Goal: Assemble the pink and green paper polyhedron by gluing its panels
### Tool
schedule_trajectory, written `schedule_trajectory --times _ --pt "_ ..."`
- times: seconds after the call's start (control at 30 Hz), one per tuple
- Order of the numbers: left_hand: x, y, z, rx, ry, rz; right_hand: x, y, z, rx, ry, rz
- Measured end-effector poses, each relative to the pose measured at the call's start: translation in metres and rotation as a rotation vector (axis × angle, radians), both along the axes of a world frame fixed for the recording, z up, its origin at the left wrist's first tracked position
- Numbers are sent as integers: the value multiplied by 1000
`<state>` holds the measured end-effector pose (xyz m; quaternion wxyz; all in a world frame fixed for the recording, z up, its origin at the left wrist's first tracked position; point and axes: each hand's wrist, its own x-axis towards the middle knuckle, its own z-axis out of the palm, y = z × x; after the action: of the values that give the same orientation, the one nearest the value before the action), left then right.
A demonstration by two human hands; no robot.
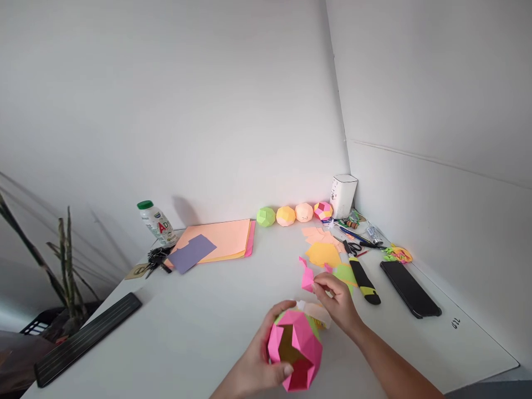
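My left hand (261,354) is wrapped round a pink paper ball (305,338) of folded facets. Jagged openings in its near side show the hollow inside, and a little green shows at its right edge. Between thumb and fingertips, my right hand (338,305) pinches a folded pink paper piece (308,279), held above the table beyond the ball. Behind the ball lies a whitish bottle or tube (316,313), partly hidden by the ball and my right hand. Yellow-orange paper pieces (323,255) and green paper pieces (346,274) lie just past my right hand.
Four-sided white box (343,197) and several finished paper balls (285,216) line the wall. A utility knife (363,280), scissors (352,247) and phone (410,289) lie right. Paper sheets (224,238), a bottle (158,223), keys (158,257) and a black strip (89,338) are left.
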<state>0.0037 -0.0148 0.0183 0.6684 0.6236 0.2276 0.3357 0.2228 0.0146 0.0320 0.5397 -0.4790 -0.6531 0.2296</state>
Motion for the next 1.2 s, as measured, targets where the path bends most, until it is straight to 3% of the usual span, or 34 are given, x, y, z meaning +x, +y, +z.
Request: schedule_trajectory --times 0.07,0.27,0.47,0.77,1.03,1.2 --pt "-1 -2 1 19 11 -60 -4 -7 3 -3 13 56" --pt "-7 1 -10 242 98 -17 -8 -14 5 -37 11 182" --pt "-8 0 -15 201 139 -15 -12 -16 2 -122 26 241" --pt "-7 -2 -5 154 116 -14 -12 -18 1 -232 97 333" --pt "-9 -2 -9 141 189 -23 -10 -16 -7 -62 -54 278" --pt "-8 1 -18 168 215 -31 -4 -13 -8 -111 -130 306"
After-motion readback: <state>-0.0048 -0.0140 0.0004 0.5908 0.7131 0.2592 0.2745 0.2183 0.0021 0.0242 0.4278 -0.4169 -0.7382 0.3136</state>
